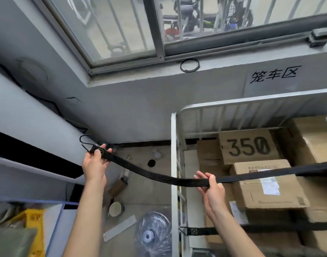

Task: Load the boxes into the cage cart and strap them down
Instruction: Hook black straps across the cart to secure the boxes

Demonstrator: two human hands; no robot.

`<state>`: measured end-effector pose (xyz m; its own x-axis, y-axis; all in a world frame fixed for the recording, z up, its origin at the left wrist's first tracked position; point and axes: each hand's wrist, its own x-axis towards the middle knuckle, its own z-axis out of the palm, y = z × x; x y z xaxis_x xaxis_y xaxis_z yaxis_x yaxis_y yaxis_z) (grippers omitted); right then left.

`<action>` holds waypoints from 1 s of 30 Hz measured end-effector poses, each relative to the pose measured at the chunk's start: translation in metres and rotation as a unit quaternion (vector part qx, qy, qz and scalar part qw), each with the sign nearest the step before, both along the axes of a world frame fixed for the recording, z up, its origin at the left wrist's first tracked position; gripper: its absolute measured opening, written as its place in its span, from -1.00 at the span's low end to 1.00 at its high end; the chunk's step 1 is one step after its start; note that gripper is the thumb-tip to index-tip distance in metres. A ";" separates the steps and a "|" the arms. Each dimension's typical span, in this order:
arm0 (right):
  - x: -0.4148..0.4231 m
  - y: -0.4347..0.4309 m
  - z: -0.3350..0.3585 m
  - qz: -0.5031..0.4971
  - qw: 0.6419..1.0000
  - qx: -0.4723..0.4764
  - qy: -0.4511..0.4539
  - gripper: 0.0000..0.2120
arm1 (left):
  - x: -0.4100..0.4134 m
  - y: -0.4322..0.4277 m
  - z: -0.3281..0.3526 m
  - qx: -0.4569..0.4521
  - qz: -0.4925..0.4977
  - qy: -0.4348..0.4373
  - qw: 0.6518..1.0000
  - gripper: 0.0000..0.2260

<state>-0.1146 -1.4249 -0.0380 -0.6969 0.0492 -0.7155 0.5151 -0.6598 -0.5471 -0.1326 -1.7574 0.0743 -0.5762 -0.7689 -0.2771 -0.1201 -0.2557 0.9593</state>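
**Strapping stage, head view.** The white cage cart (251, 101) stood at right against the far wall (140, 108). The boxes (266, 184) were already stacked inside it, among them the 350 box (248, 145).

A black strap (149, 173) ran from beyond the right edge, across the boxes and over the cart's left rail (174, 145), out above the floor (140, 191). A second strap (214, 230) lay nearer, its end fitting apparently caught on that rail.

The right hand (211, 190) curled round the strap just right of the rail. The left hand (96, 162) pinched its free end between thumb and fingers, just below the metal hook (84, 140).

**Risk.** The hook was unattached, so a slipping pinch under tension could let the strap whip back toward the cart. A shallow catch on a bar could leave the load loose.

**Hidden.** The strap's right anchor lay out of frame, and the cart's base and lower boxes were covered.
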 end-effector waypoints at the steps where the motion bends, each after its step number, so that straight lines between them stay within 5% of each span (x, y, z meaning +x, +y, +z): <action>1: -0.001 -0.008 -0.004 -0.014 1.000 0.008 0.000 -0.76 | -0.006 -0.018 -0.007 0.006 -0.005 0.000 1.000 -0.79; 7: 0.011 -0.050 -0.028 -0.084 0.993 0.075 -0.024 -0.77 | -0.049 -0.092 -0.062 0.036 -0.088 -0.036 0.995 -0.81; 12: 0.023 -0.092 -0.044 -0.031 0.988 0.142 -0.059 -0.75 | -0.063 -0.106 -0.104 0.052 -0.158 -0.105 0.980 -0.90; 25: -0.003 -0.073 -0.095 0.009 0.971 0.237 -0.037 -0.74 | -0.084 -0.018 -0.174 0.002 -0.348 -0.196 0.917 -0.78; 30: -0.015 -0.075 -0.106 0.018 0.966 0.253 -0.048 -0.73 | -0.098 0.001 -0.206 -0.003 -0.430 -0.255 0.866 -0.78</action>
